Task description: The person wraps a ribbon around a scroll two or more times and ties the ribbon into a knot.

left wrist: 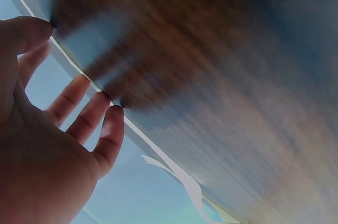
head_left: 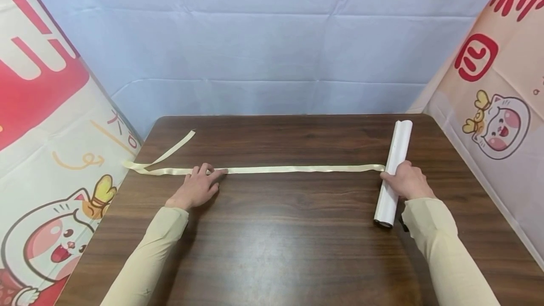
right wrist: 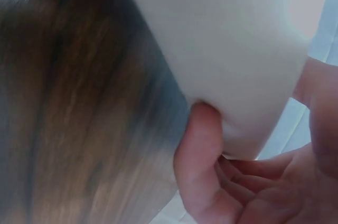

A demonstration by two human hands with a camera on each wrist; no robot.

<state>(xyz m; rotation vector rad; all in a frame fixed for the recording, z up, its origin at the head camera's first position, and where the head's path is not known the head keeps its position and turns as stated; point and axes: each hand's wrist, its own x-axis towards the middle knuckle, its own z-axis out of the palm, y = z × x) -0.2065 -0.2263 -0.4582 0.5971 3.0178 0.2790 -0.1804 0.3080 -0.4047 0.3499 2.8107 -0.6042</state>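
Observation:
A cream ribbon point(head_left: 293, 169) stretches across the table from the left edge to a white double-tubed roll point(head_left: 395, 169) on the right. At its left end the ribbon doubles back and its tail points away from me. My left hand point(head_left: 197, 185) rests on the ribbon left of the middle, fingertips and thumb touching it, fingers spread and loosely bent in the left wrist view. The right hand point(head_left: 408, 181) grips the roll about its middle, thumb on the left side, fingers partly hidden. In the right wrist view the thumb presses the roll's white surface point(right wrist: 227, 49).
The dark wood table point(head_left: 272, 230) has a pale blue cloth backdrop point(head_left: 263, 51) behind it. Printed cartoon panels stand at the left point(head_left: 46, 155) and right point(head_left: 488, 98). A small dark object point(head_left: 404, 224) shows under the right cuff.

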